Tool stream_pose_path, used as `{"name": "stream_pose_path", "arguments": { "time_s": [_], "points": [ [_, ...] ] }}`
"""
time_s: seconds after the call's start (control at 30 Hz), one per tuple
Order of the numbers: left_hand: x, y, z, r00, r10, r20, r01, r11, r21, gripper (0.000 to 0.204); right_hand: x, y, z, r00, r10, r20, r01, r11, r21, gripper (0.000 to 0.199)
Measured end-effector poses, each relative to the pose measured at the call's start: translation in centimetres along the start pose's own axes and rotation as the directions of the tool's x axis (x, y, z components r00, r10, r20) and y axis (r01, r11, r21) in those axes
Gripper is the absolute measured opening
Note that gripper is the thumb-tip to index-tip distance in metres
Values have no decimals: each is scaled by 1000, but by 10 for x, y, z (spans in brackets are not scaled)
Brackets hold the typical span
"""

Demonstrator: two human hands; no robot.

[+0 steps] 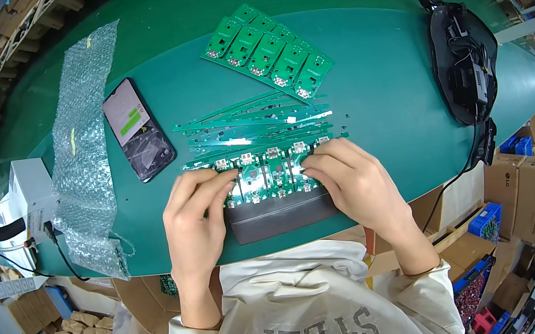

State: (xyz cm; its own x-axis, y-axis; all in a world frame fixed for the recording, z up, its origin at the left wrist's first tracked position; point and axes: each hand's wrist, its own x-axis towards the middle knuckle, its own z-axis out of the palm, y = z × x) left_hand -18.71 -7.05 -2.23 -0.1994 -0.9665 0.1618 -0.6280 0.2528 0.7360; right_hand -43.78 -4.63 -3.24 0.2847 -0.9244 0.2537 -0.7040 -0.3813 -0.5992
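A green circuit board panel (pixel 277 176) with silver connectors along its edges lies in front of me, over the far part of a flat dark block (pixel 281 218). My left hand (pixel 195 208) pinches the panel near its left end, thumb and fingers together. On the opposite side, my right hand (pixel 354 175) grips it with bent fingers near the right end. The fingertips cover parts of the board's ends. Just beyond the panel, several thin green board strips (pixel 255 131) lie in a loose pile.
Farther back sit more green circuit board panels (pixel 269 57). A phone (pixel 139 130) with its screen lit lies left of the strips, beside bubble wrap (pixel 83 145). A black bag (pixel 465 64) with a cable is at the right. Cardboard boxes (pixel 525 199) stand beyond the green table (pixel 379 83).
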Motion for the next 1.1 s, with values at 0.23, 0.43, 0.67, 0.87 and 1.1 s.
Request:
{"name": "stream_pose_path", "arguments": {
  "time_s": [0.23, 0.43, 0.67, 0.87, 1.1],
  "points": [
    [4, 9, 12, 982, 158, 102, -167, 982, 90, 15, 12, -10, 8, 998, -14, -61, 19, 996, 85, 17],
    [4, 2, 16, 995, 97, 37, -95, 995, -35, 11, 13, -14, 22, 997, -63, 47, 63, 998, -2, 22],
    [34, 9, 19, 997, -7, -73, 5, 999, -41, 17, 26, -15, 20, 992, 21, -122, -10, 996, 90, 16],
    [10, 1, 0, 986, 1, -164, -3, 1000, -11, 30, 37, 5, 2, 966, 149, -213, -141, 989, 52, 21],
    [-42, 4, -6, 970, -238, 47, 239, 971, -24, 62, -28, -23, -8, 895, 446, -21, -438, 885, 159, 73]
  ]
}}
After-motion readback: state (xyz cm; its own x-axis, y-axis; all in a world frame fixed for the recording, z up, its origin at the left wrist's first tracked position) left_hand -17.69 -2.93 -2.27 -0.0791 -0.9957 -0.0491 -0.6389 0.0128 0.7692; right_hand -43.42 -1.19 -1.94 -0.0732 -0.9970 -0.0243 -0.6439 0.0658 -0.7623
